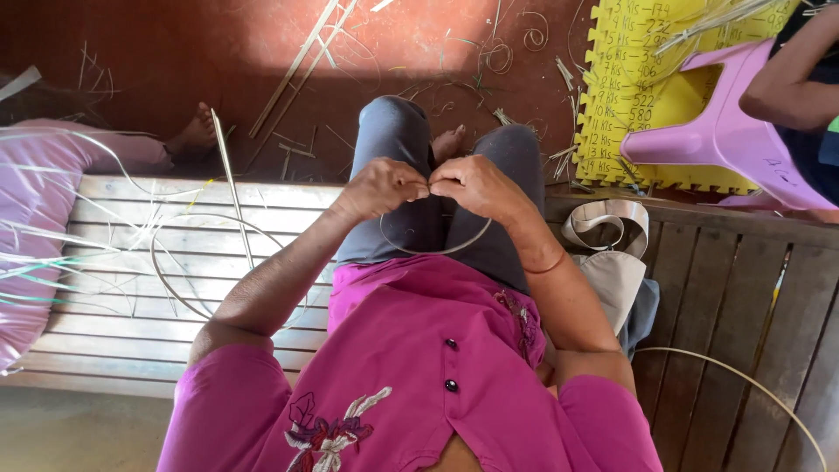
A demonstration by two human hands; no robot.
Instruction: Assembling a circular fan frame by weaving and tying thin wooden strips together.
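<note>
Strip [434,248] loops down over my lap from both pinches: left hand [382,188] and right hand [476,186] are closed on its ends, fingertips touching (equally near, ends meeting at center).

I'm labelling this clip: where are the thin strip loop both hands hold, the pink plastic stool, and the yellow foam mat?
thin strip loop [434,252], head view, bottom of its curve over the lap.
pink plastic stool [717,140], head view, its flat side panel.
yellow foam mat [625,96], head view, bare part left of the stool.
</note>
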